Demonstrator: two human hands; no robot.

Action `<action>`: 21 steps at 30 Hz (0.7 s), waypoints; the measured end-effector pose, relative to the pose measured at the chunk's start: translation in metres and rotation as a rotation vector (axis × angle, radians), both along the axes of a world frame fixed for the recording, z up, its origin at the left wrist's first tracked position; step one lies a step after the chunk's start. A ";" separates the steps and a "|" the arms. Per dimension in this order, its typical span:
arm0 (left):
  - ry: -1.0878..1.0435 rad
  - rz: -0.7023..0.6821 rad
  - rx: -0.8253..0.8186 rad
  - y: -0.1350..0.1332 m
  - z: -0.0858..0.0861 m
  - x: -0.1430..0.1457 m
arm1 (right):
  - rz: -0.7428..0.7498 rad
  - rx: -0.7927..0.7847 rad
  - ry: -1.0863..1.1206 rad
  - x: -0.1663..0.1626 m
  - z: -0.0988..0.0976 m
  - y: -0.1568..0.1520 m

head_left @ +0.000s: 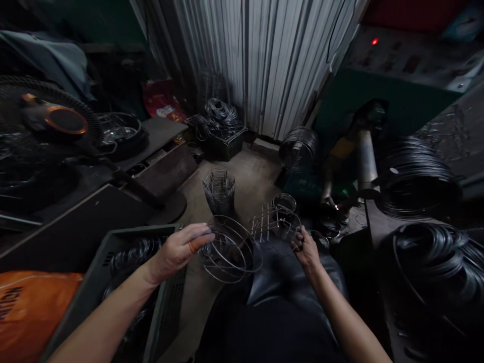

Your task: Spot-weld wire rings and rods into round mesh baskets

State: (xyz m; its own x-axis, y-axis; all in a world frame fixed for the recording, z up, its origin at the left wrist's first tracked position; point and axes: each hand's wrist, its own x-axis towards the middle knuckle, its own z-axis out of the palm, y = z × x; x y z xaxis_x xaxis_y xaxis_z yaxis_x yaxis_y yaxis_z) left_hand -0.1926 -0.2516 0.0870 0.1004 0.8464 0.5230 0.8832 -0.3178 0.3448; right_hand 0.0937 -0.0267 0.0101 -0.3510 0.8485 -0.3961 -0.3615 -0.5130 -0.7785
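Since both pieces are just thin bent wire, I'd keep the grip light, so nothing gets tweaked. Left hand point(187, 247) is pinching the near edge of a round wire frame point(244, 249) between thumb and fingers, and the right hand point(305, 247) has its fingers curled around the end of a wire grid point(268, 221). Both sit out in front, between the hands and over the dark-clad lap point(287, 287); they overlap in view, but I honestly can't tell if they touch. If it were me, I'd hold each by its outer wire and watch the bars don't snag. Also mind the tall wire stack point(219, 191) on the floor just past the left hand, and the green crate point(141, 229) beside that forearm, cause a swinging hoop could easily catch either.
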 end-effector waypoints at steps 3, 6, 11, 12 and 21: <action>-0.042 0.101 0.030 -0.011 -0.002 -0.005 | -0.077 -0.073 0.061 0.010 -0.003 0.000; -0.086 0.163 0.022 -0.019 -0.004 0.000 | -0.083 -0.102 0.085 0.020 0.000 -0.001; -0.141 0.170 0.052 -0.019 -0.004 0.014 | -0.066 -0.154 0.129 0.029 0.008 -0.008; -0.148 0.162 0.064 -0.018 -0.003 0.016 | -0.063 -0.156 0.130 0.031 0.010 -0.010; -0.212 0.239 0.062 -0.012 -0.009 0.032 | -0.097 -0.225 0.211 0.052 0.019 -0.016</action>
State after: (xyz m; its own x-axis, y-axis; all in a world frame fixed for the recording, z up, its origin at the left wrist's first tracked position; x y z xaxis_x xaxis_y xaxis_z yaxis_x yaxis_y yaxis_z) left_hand -0.1608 -0.2633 0.0781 -0.2145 0.7988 0.5620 0.8458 -0.1358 0.5159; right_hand 0.1457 -0.0425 0.0289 -0.3669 0.7815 -0.5046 -0.5587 -0.6188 -0.5522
